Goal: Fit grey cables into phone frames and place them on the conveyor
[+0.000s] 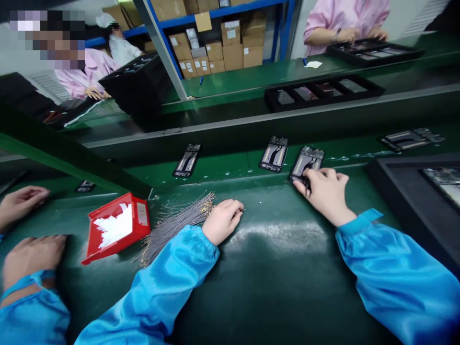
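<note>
A bundle of thin grey cables (176, 225) with gold-coloured ends lies on the green bench. My left hand (223, 221) rests at the bundle's right end, fingers curled in a pinch; a tiny tip shows at the fingertips, too small to name. With thumb and fingers, my right hand (325, 191) grips the lower end of an opened phone frame (308, 160) at the edge of the bench's sunken strip. The hand covers that lower end. Another phone frame (274, 153) lies just left of it, and one more phone frame (187, 160) lies further left.
A red bin (143, 218) of white strips stands left of the cables. A co-worker's hands (34, 258) are at far left. A black tray (395, 201) borders the right side, below another phone frame (411, 139). A green post (72, 148) slants across the left; people in pink work beyond.
</note>
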Demonstrator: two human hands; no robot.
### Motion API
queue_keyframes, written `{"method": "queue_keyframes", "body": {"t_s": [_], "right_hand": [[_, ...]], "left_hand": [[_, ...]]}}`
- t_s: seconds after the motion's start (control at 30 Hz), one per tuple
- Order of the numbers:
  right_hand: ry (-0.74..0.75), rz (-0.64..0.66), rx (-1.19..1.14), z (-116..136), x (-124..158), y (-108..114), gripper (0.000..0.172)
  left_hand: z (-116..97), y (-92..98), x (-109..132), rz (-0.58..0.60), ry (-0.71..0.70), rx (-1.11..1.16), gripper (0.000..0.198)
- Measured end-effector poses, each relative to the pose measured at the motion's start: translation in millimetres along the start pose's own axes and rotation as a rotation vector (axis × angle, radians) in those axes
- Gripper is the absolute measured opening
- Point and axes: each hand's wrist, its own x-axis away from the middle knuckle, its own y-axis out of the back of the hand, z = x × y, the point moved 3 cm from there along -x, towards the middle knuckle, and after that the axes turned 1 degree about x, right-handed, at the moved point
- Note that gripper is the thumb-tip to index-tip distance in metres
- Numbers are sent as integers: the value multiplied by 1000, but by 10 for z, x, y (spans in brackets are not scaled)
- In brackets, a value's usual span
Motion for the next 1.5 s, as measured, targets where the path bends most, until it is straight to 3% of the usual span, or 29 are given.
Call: {"method": "queue_keyframes", "body": {"t_s": [0.2, 0.3, 0.53, 0.67, 0.77, 0.87, 0.97, 1.07, 1.2, 1.33, 1.5], "right_hand": [[443, 110, -305, 695, 370, 240, 24], [502, 150, -478, 871, 407, 235, 23], [331, 300, -1149, 1005, 192, 260, 20], [289, 372, -1335, 1114, 80, 231, 17], [189, 351, -1365, 1163, 48, 160, 16], [-10, 242, -1346, 1154, 76, 112, 18], [-108, 151, -1312, 1140, 147, 121, 19], [-105, 143, -1291, 1135, 193, 157, 18], [-22, 262, -1274, 1156, 171, 204, 11], [-31, 333, -1235, 1153, 125, 207, 3], [-70, 329, -1291, 1135, 129, 154, 10]], "left_hand": [[-44, -42, -7, -6, 3, 85, 10], [-105, -48, -8, -23, 10, 73, 10], [-169, -105, 61, -60, 61, -19, 8], [-189, -122, 96, -69, 58, -84, 9], [-199, -118, 85, -80, 27, -119, 10], [-191, -112, 61, -79, 22, -146, 11], [-184, -112, 52, -70, 29, -197, 14], [-178, -126, 59, -54, 20, -253, 15], [-147, -143, 57, -58, 26, -280, 16], [-127, -157, 37, -60, 27, -291, 15], [-135, -162, 28, -61, 16, -304, 15]]}}
